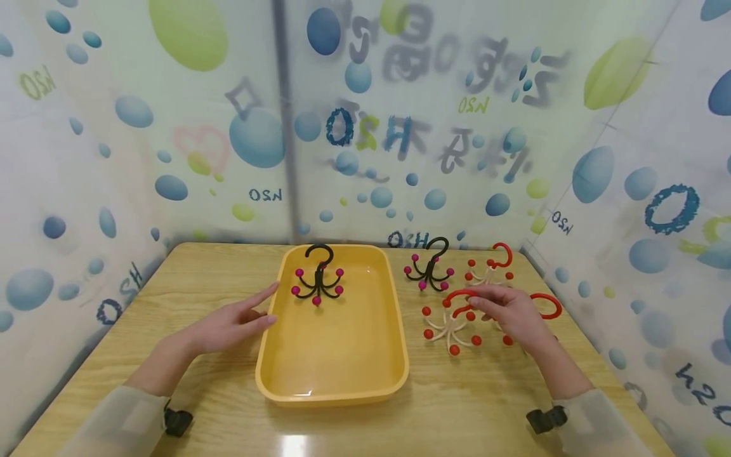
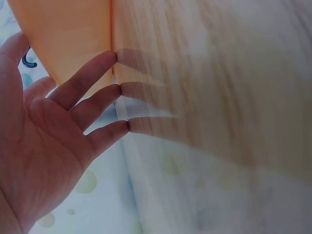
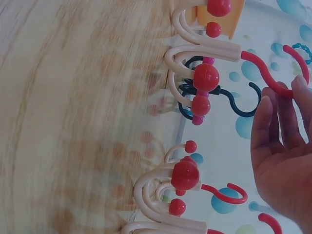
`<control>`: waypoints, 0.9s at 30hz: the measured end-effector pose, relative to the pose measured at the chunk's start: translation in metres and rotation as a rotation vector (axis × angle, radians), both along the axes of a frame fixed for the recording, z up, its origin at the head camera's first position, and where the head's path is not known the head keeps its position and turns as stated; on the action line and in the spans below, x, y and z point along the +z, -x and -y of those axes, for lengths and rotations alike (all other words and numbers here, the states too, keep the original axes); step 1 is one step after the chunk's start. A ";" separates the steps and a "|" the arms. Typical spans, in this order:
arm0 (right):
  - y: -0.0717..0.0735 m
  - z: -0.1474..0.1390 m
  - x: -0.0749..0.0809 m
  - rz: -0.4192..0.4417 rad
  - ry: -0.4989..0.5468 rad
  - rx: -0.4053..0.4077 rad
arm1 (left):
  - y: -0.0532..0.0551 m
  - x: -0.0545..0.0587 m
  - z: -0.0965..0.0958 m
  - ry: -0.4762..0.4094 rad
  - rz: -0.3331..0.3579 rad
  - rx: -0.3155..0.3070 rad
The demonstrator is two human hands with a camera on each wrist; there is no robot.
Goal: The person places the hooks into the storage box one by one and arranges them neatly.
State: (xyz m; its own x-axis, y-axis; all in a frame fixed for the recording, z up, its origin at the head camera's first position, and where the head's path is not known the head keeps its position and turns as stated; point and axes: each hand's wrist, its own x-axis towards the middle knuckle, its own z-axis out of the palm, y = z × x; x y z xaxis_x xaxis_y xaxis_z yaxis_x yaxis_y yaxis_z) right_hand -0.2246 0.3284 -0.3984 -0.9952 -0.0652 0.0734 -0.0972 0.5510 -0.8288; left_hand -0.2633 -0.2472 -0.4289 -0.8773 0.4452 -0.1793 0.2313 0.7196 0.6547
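From here I see the cream-and-red hook rack (image 1: pixel 450 325) upright, between the tray's (image 1: pixel 331 362) right edge and the table's (image 1: pixel 474 412) right edge. My right hand (image 1: pixel 511 311) pinches its red hook, forearm angled in from the near right corner. My left hand (image 1: pixel 228 325), fingers extended and spread, grasps nothing at the tray's left edge.
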 end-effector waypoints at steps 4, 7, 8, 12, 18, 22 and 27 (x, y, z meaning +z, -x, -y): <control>-0.001 0.001 -0.001 -0.019 0.004 -0.008 | 0.000 0.000 -0.001 0.005 0.004 0.004; -0.002 0.002 -0.001 -0.029 0.002 -0.015 | 0.000 0.001 -0.001 0.008 0.006 0.004; -0.002 0.002 0.000 -0.031 0.001 -0.018 | 0.000 0.001 -0.001 0.007 0.007 0.005; -0.003 0.006 0.004 -0.027 -0.004 -0.045 | 0.001 0.001 -0.001 0.003 0.004 -0.005; -0.004 0.011 0.013 -0.011 -0.020 -0.087 | 0.001 0.001 -0.001 0.002 -0.004 -0.009; -0.005 0.017 0.021 -0.020 -0.018 -0.088 | 0.001 0.001 -0.001 -0.008 -0.003 -0.016; -0.006 0.028 0.031 -0.047 -0.016 -0.080 | -0.001 0.001 -0.001 -0.004 0.001 -0.011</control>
State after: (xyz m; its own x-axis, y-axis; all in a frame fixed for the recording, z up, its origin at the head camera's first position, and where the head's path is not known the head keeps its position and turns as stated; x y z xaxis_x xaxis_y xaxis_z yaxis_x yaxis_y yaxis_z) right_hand -0.2187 0.3002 -0.3677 -0.9927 0.0126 0.1200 -0.0913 0.5713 -0.8157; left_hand -0.2625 -0.2458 -0.4276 -0.8722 0.4555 -0.1783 0.2386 0.7144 0.6578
